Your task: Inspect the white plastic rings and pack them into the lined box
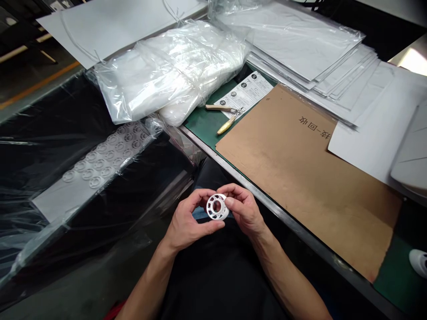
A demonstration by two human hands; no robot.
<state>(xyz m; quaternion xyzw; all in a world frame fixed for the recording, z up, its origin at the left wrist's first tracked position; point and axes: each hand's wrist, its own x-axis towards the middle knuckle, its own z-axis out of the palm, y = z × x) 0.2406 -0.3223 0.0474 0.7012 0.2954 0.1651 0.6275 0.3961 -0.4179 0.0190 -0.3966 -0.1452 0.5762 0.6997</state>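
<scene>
From my remote seat I have a small white ring [221, 210] in the middle of the view, held above the lap, just off the near edge of the worktop. Its slotted face is turned up towards me, probably so the openings and centre hole can be looked over. The right hand [246, 209], at its 3 o'clock, pinches the rim between thumb and fingers. The left hand [192, 220], at 9 o'clock, curls its fingers behind the upper rim, seemingly to steady it; its thumb lies along the lower edge, though I can't tell whether that touches.

At 10 o'clock I see rows of similar rings on a pale sheet [50, 199] under clear film, which I'd guess keeps dust off. At 11 o'clock sits a bulky plastic bundle [180, 62].

At 12 o'clock, on the green worktop [207, 126], a pair of pliers [235, 111] lies partly over a printed sheet [260, 86], handles apart and likely placed for easy reach. A cardboard sheet [300, 169] spreads flat at 2 o'clock, perhaps shielding the surface. Beyond it, at 1 o'clock, are stacked white sheets [293, 44] in clear wrapping.
</scene>
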